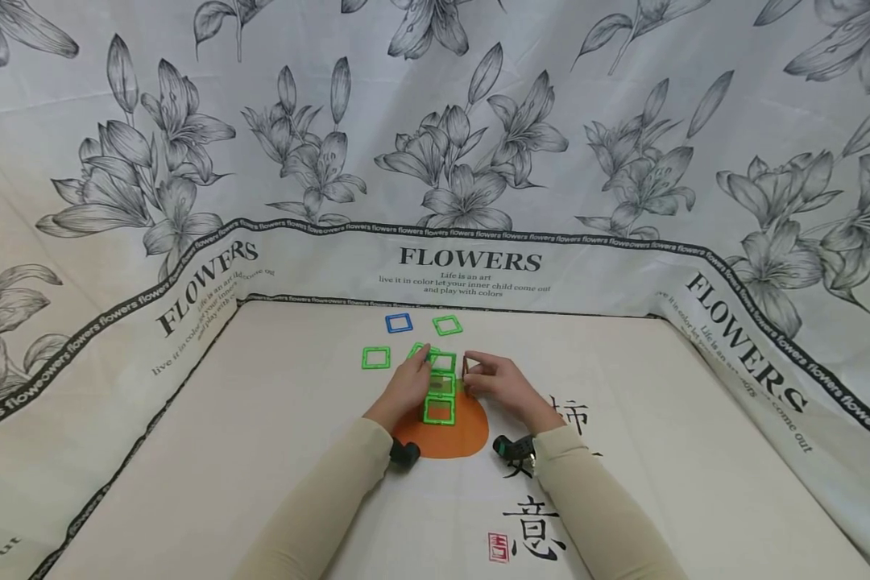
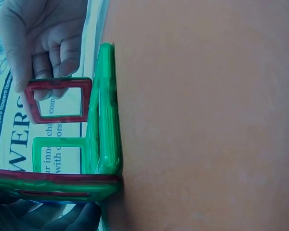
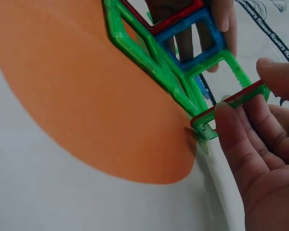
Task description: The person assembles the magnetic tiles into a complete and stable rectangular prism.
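Magnetic tiles stand joined in a green frame structure (image 1: 440, 410) on the orange printed circle. In the right wrist view, a blue tile (image 3: 182, 61) and a red tile edge (image 3: 176, 18) show on it. At the structure's left side, my left hand (image 1: 408, 388) holds a tile wall; its fingers (image 2: 77, 219) show low in the left wrist view. My right hand (image 1: 499, 380) pinches a square red-and-green tile (image 3: 231, 102) between thumb and fingers, upright at the structure's right side. Whether this tile touches the structure I cannot tell.
Behind the structure lie a loose blue tile (image 1: 399, 323) and a green tile (image 1: 447, 325). Another green tile (image 1: 375, 358) is at its left. The orange circle (image 1: 445, 441) and black characters (image 1: 535, 528) are printed on the tablecloth. A flowered curtain (image 1: 471, 185) encloses the back and sides.
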A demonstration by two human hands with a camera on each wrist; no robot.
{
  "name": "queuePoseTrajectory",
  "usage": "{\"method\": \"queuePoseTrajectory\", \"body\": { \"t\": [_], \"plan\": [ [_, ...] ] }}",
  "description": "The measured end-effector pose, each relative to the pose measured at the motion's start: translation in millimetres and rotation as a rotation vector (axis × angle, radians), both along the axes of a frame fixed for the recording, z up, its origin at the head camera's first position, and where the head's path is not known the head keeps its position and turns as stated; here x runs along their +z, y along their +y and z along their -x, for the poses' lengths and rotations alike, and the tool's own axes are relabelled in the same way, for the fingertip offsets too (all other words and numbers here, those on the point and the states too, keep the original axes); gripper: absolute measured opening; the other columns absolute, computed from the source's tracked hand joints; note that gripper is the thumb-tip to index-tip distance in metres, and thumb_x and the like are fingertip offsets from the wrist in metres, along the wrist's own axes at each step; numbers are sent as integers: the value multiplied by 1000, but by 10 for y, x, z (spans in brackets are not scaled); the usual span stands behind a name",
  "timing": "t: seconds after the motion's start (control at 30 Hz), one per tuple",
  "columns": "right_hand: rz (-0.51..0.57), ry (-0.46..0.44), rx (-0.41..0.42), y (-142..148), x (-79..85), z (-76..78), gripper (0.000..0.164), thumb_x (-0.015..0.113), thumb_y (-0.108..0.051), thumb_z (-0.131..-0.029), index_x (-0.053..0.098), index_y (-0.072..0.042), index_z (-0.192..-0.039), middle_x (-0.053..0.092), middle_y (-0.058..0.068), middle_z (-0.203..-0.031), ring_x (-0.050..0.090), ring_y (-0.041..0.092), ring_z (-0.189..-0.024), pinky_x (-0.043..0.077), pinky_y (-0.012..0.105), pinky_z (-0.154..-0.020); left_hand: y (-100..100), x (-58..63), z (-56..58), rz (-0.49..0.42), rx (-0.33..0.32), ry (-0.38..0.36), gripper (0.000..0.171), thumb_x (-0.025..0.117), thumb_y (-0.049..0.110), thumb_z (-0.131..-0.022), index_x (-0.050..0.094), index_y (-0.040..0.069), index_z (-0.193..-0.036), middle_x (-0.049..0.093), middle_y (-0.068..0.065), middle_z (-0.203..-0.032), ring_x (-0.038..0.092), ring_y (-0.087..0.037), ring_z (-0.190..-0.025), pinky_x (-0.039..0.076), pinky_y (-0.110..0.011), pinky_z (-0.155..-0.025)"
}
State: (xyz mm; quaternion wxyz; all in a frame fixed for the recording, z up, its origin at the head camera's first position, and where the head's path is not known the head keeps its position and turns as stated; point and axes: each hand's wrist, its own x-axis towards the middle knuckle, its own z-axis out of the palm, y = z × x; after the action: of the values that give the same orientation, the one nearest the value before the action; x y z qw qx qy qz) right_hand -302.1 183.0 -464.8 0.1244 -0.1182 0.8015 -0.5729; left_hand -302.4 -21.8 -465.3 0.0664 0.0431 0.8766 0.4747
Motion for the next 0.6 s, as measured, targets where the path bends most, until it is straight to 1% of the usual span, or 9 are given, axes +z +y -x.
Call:
{"method": "queuePoseTrajectory", "body": {
  "t": [0.13,0.27,0.4,0.43,0.5,0.6],
  "plan": [
    [-9,4,-12,-42,-9,-16,61,64,-15,-92,40,-6,-147,67,19,-110,67,21,-89,58,35,-82,-7,-3,-5,4,-4,0,50,28,26,-105,28,16,-154,32,-6,-158,26,-25,-147,24,-46,-120],
    [-12,10,-15,-83,-18,-30,62,65,-16,-92,39,-5,-147,67,21,-111,67,25,-89,58,36,-81,-10,-7,-12,0,-9,7,50,29,26,-105,28,15,-154,32,-7,-158,27,-27,-147,24,-48,-120],
    [10,4,-22,-110,-20,-35,63,65,-15,-92,38,-4,-148,65,25,-114,66,34,-94,57,41,-84,-8,-15,-7,0,-11,8,50,29,27,-105,28,16,-154,32,-7,-158,27,-26,-147,25,-48,-119],
    [10,0,-20,-118,-6,-41,63,64,-14,-93,37,-3,-148,65,26,-115,65,38,-96,56,43,-86,-8,-16,-5,2,-10,8,50,29,27,-105,28,16,-154,32,-7,-158,27,-26,-147,25,-47,-119],
    [9,-5,-16,-140,72,-95,63,63,-12,-93,35,-2,-148,63,28,-117,63,42,-99,55,46,-88,-7,-15,-4,4,-6,5,50,29,27,-105,28,16,-154,32,-6,-158,27,-26,-147,25,-47,-120],
    [7,0,-33,-156,65,-106,62,63,-13,-93,37,-3,-148,64,27,-115,64,40,-97,56,45,-88,-8,-16,-2,1,-5,4,50,29,27,-105,28,16,-154,32,-6,-158,27,-26,-147,24,-47,-120]
  ]
}}
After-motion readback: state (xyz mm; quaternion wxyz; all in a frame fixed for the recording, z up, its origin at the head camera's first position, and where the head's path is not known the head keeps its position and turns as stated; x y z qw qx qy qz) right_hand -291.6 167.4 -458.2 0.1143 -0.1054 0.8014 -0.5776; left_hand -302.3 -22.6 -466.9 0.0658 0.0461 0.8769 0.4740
